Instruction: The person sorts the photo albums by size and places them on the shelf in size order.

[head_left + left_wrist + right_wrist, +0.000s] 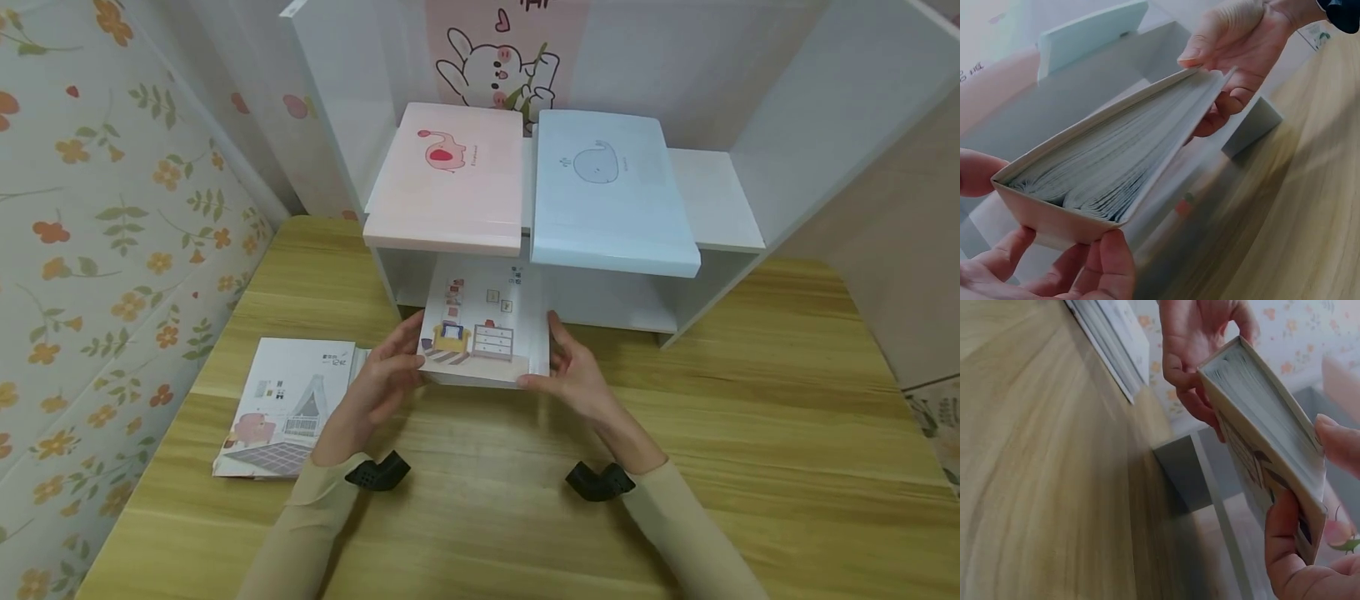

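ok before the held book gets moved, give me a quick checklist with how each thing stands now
1. Held book gripped on both sides: ok, left hand and right hand.
2. Held book shut: ok, pages between its covers.
3. Lower shelf wider than the held book: ok.
4. Held book's far edge free: cannot tell, hidden beneath the pink book.
5. Blue book fully on upper shelf: not ok, its front overhangs.
6. Left arm clear of the other book: cannot tell, they overlap in the head view.
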{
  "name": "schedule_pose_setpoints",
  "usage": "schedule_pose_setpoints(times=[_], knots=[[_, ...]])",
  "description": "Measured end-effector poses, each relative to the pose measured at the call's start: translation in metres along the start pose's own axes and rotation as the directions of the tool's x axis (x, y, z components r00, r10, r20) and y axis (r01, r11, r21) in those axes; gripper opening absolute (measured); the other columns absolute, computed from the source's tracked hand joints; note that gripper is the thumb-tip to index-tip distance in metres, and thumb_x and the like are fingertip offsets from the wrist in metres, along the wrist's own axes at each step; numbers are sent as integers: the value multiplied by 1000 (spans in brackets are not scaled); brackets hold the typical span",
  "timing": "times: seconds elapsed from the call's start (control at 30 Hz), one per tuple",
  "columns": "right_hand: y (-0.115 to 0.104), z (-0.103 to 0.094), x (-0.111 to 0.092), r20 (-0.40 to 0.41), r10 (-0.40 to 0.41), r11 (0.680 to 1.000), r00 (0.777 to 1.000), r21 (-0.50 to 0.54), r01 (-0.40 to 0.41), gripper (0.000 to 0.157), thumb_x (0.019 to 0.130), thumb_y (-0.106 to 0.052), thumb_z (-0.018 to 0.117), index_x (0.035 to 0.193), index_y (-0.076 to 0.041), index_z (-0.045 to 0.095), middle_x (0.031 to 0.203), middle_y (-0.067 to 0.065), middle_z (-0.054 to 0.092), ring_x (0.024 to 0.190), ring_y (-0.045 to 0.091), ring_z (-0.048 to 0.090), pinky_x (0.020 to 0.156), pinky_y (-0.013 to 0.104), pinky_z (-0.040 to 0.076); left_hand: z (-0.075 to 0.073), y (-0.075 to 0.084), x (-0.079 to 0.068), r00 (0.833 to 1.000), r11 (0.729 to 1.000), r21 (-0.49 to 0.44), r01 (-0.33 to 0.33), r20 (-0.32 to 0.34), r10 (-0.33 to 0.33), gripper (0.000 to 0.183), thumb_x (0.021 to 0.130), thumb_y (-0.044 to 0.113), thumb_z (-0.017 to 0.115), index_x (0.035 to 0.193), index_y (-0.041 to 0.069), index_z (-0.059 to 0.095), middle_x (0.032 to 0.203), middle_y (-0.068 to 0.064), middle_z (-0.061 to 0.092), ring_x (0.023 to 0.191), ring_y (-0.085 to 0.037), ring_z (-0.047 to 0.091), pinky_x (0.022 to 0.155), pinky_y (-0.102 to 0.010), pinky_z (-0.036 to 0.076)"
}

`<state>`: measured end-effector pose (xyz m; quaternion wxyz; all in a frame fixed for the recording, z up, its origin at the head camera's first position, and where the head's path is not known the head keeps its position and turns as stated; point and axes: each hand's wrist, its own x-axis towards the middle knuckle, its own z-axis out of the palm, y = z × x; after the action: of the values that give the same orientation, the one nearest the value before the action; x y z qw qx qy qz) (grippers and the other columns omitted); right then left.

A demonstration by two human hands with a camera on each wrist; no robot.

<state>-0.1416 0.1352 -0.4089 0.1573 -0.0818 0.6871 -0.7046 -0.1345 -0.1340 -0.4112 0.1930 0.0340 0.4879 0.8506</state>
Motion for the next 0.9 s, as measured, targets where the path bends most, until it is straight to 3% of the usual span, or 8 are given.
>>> schedule_pose_setpoints(times=[0.13, 0.2, 0.37, 0.63, 0.73, 0.9], knots=[[0, 0, 8, -40, 11, 999, 999, -38, -12, 100, 75, 11, 70, 148, 2, 2, 155, 15, 7, 129, 35, 37, 88, 27, 48, -3, -1, 5, 999, 998, -64, -18, -37, 16, 71, 84, -7, 37, 149, 4, 11, 149, -11, 23, 108, -13, 47, 84, -27, 40], [0, 1, 11, -66, 16, 999, 998, -46, -19, 97, 75, 11, 71, 148, 2, 7, 152, 18, 18, 129, 34, 38, 89, 27, 48, -4, 0, 7, 998, 996, -88, -29, -50, 25, 70, 84, -7, 37, 149, 4, 12, 146, -8, 27, 106, -13, 47, 82, -26, 40], [3, 4, 18, -126, -2, 999, 992, -37, -3, 91, 76, 10, 71, 147, 2, 15, 127, 21, 41, 124, 33, 45, 86, 26, 50, -6, 3, 13, 996, 994, -97, -49, -76, 42, 69, 86, -6, 38, 149, 2, 13, 143, -7, 30, 106, -13, 48, 84, -28, 40], [4, 5, 27, -204, -27, 999, 979, -39, 20, 81, 77, 7, 71, 145, 3, 25, 122, 23, 50, 116, 32, 52, 83, 26, 51, -5, 4, 19, 985, 990, -91, -107, -146, 93, 59, 91, -4, 43, 145, -6, 18, 124, 3, 51, 109, -12, 49, 91, -32, 42], [3, 5, 30, -233, -26, 999, 972, -52, 14, 78, 78, 4, 72, 143, 3, 29, 122, 23, 52, 114, 32, 53, 83, 25, 51, -3, 4, 21, 978, 991, -74, -113, -186, 98, 55, 92, -4, 40, 144, -7, 20, 127, 0, 50, 108, -11, 51, 90, -32, 44], [1, 5, 36, -270, -33, 995, 962, -96, 7, 75, 79, -2, 73, 142, 3, 33, 121, 21, 54, 111, 29, 55, 83, 23, 51, -2, 5, 24, 968, 992, -55, -112, -230, 97, 51, 96, -1, 38, 144, -7, 22, 142, -13, 36, 113, -11, 48, 92, -33, 44]])
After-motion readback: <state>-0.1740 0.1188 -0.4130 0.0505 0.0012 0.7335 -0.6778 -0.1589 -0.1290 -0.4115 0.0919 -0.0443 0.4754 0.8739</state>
